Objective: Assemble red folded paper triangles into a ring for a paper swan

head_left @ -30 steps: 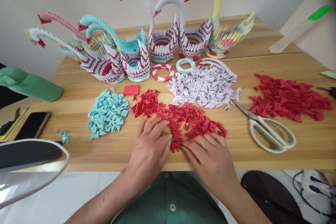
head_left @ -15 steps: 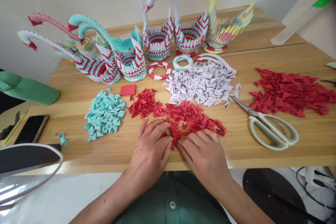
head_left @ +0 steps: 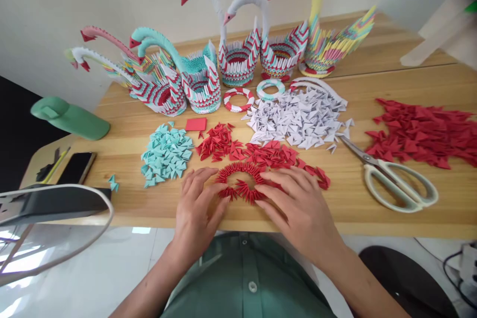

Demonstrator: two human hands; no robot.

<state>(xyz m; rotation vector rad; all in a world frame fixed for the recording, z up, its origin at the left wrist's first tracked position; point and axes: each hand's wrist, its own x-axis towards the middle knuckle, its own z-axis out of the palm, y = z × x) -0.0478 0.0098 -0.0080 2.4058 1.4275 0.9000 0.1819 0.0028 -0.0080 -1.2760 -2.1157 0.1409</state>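
A curved chain of folded red paper pieces point(head_left: 240, 166) lies on the table in front of me, bent into a nearly closed ring. Its two ends almost meet at the near side, with a narrow break between them. My left hand point(head_left: 197, 203) holds the ring's left side, thumb and fingertips against the pieces. From the other side, my right hand point(head_left: 298, 208) grips the ring's right part with its fingertips and thumb; the fingers cover some of that edge. Just beyond the ring lies a pile of loose red paper triangles point(head_left: 272, 154).
Turquoise triangles point(head_left: 167, 154), white triangles point(head_left: 298, 117) and more red triangles point(head_left: 425, 131) lie around. Scissors point(head_left: 398, 184) rest at right. Several paper swans point(head_left: 238, 62) stand behind two paper rings point(head_left: 238, 100). A green bottle point(head_left: 74, 117) and phone point(head_left: 77, 169) are at left.
My hands have moved apart to opposite sides of the red chain, uncovering its ring shape and the break at the near side. The whole view has shifted slightly.
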